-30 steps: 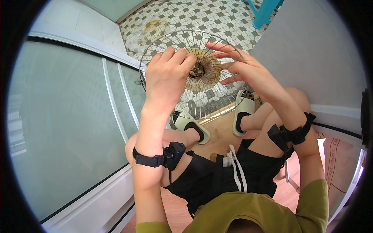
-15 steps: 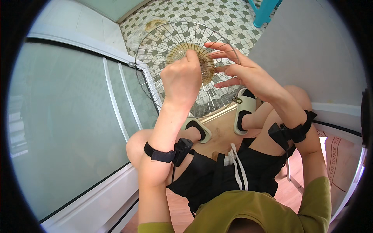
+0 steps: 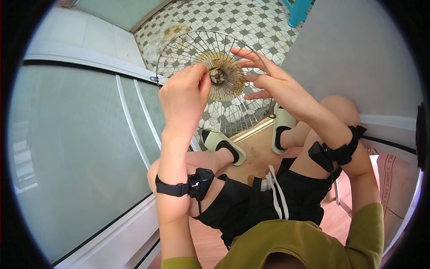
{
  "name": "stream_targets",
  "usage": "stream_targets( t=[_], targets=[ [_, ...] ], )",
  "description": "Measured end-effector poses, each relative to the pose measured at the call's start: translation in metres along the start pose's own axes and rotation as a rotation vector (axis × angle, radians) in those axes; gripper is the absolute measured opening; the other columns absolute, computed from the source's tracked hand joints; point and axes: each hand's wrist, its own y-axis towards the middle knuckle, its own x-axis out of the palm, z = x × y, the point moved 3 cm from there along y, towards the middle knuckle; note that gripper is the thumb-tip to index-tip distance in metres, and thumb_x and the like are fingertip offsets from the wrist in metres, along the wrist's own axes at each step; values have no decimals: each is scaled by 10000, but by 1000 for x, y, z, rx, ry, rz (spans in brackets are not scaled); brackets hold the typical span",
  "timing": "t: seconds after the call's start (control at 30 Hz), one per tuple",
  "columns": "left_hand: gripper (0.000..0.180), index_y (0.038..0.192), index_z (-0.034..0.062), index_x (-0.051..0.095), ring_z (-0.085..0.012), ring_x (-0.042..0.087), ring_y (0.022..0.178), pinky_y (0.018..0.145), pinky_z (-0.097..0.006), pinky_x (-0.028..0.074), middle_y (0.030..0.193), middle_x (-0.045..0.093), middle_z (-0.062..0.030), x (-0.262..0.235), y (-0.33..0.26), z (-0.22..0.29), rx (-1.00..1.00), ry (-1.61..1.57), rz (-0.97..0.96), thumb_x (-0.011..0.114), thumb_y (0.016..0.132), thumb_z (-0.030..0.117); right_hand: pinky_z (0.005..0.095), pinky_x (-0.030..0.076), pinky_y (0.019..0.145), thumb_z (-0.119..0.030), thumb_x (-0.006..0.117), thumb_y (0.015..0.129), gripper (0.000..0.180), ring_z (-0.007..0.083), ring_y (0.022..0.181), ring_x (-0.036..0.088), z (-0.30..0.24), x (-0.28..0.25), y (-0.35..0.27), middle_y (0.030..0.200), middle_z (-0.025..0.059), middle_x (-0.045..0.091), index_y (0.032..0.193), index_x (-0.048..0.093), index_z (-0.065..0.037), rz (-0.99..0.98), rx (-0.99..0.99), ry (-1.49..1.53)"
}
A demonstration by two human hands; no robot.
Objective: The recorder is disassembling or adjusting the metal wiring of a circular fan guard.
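Observation:
A round wire fan guard [image 3: 224, 121] is held up in front of me, tilted over the floor, with yellow-brown grime around its hub. My right hand [image 3: 264, 76] holds it by the right side, fingers spread across the wires. Close to the hub, my left hand [image 3: 186, 92] is closed in a pinch on a thin pale stick [image 3: 214, 69], whose tip points toward the centre. Its exact kind is too small to tell.
On my left stands a frosted glass panel [image 3: 76, 148] in a white frame; a grey panel [image 3: 358, 58] is on my right. Beyond the guard lie patterned floor tiles [image 3: 197, 13], crumpled clear plastic [image 3: 156, 40] and a turquoise stool leg [image 3: 298, 13]. My slippered feet are below.
My left hand has moved left and slightly down, off the guard's hub, so the hub and the thin stick now show. My right hand stays on the guard's right side, nearly still.

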Motion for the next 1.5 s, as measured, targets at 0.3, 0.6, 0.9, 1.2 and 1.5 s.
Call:
stream_targets(
  t=[0.3,0.6,0.9,1.2,1.5],
  targets=[
    [142,693,97,512,-219,585,539,481,-338,439,590,573,-43,22,-3,19,334,288,79,631,767,119,372,452,913,-174,464,904,397,177,1159,433,7,6,-1,1282,85,358,1288,376,-131,-2,77,136],
    [145,669,63,504,-253,601,431,403,-352,465,492,569,-105,36,2,6,-34,143,96,573,775,135,339,482,837,-90,414,881,384,153,1106,415,23,28,2,1258,106,338,1244,295,-131,95,-49,237],
    [85,720,88,565,-271,584,563,508,-377,435,605,580,-59,12,0,16,39,204,19,625,767,126,370,501,879,-50,415,896,389,233,1160,423,23,13,3,1268,107,300,1247,271,-138,115,0,197],
    [80,684,79,562,-209,533,704,629,-339,417,720,520,-27,11,-1,16,282,105,151,636,673,50,384,534,859,-31,351,856,411,256,1113,470,5,5,1,1246,129,330,1254,269,-89,121,-6,230],
    [77,693,79,555,-212,555,697,641,-327,418,679,506,-45,10,-9,22,278,284,20,592,644,32,380,535,856,-33,381,842,432,248,1102,472,5,1,-1,1240,131,331,1256,269,-90,100,-3,210]
  ],
)
